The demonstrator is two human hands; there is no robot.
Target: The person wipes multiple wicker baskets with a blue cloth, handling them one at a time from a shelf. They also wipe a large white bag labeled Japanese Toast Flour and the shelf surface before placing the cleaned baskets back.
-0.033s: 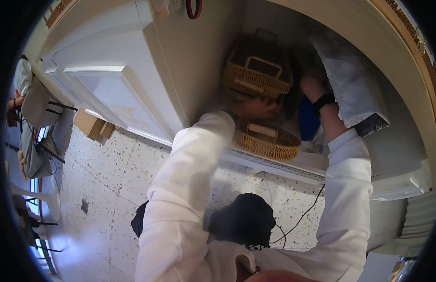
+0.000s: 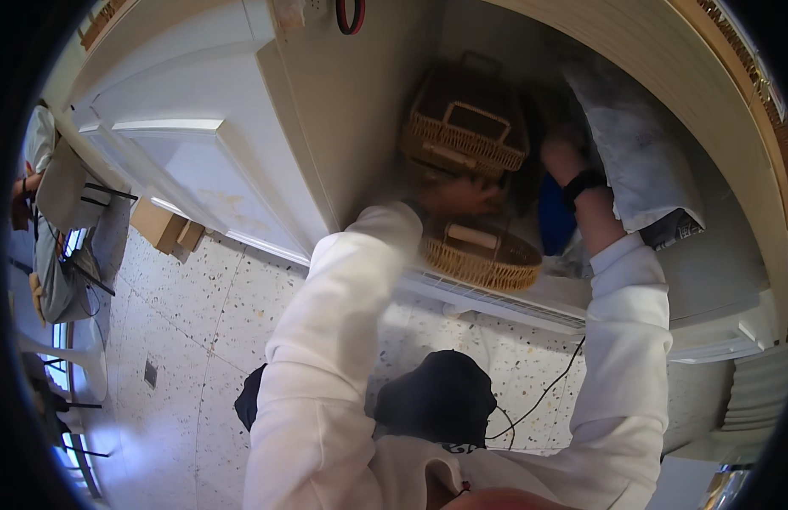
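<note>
Print [image 2: 686, 229] by white bag [image 2: 645, 157] unreadable; oval tan wicker basket [image 2: 481, 267] at shelf [image 2: 559, 290] front edge; left hand [image 2: 466, 195], right hand [image 2: 564, 153]: grip, cannot tell.

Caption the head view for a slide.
Inside a cabinet: left hand between a rectangular wicker basket and an oval wicker basket, right hand beside a white bag.

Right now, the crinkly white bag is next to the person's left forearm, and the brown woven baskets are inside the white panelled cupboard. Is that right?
Not quite: the head view shows the crinkly white bag next to the person's right forearm, not the left one. The brown woven baskets are inside the white panelled cupboard, as you said.
</note>
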